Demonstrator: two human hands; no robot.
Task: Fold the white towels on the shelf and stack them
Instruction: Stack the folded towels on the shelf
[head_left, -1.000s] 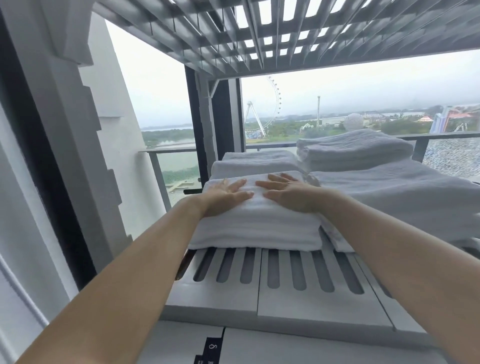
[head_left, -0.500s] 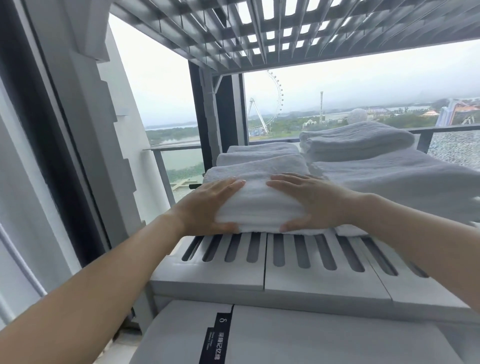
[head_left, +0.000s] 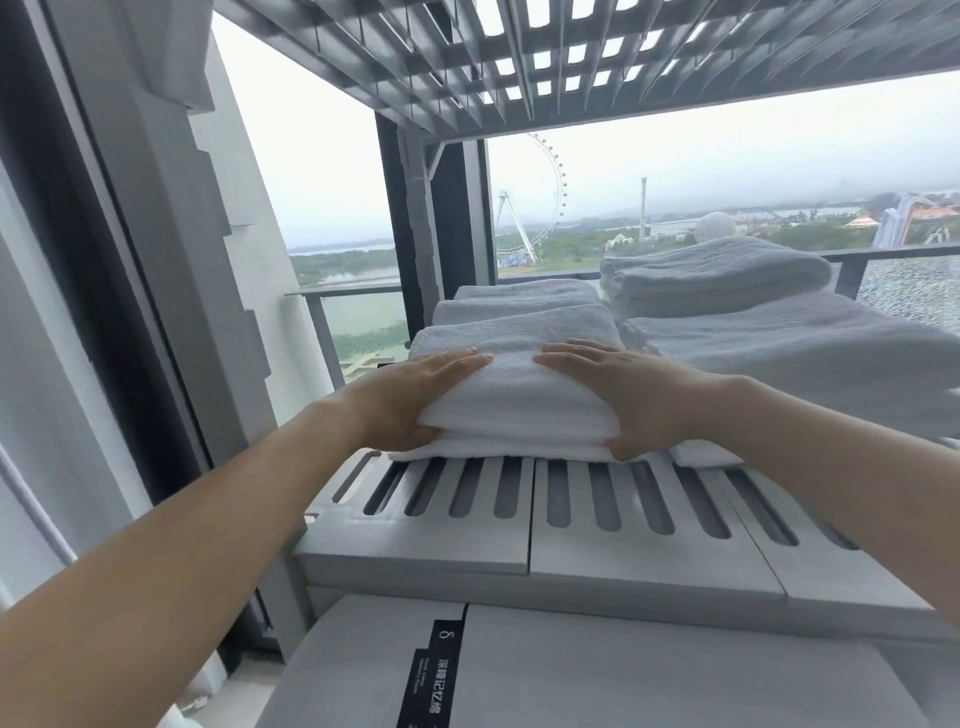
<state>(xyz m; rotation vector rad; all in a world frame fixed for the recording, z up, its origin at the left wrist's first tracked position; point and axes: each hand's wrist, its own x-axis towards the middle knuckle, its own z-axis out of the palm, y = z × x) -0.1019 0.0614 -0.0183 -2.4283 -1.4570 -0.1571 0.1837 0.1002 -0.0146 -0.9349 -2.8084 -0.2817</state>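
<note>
Slotted grey plastic shelf (head_left: 571, 525), one. Hands, two: left hand (head_left: 415, 400) and right hand (head_left: 628, 395), shifted from lying flat on top to clasping the ends of folded white terry towel (head_left: 519, 395) at shelf front, fingers together above, thumbs tucked beneath; judged ready for lifting onto a stack. Behind, two folded white towels (head_left: 514, 312). Right, one large unfolded white towel (head_left: 805, 358) bearing one folded towel (head_left: 717, 280).

A: front towel (head_left: 519, 400) state?
B: white, folded in thick layers, lying on the slatted grey shelf (head_left: 639, 540), left side, folded edge facing the camera
A: the rest?
B: second folded towel (head_left: 511, 313) just behind it, third folded towel (head_left: 524, 290) behind that. On the right, a big loose towel (head_left: 810, 358) lies spread out, with a folded pile (head_left: 717, 280) on its far end
</note>
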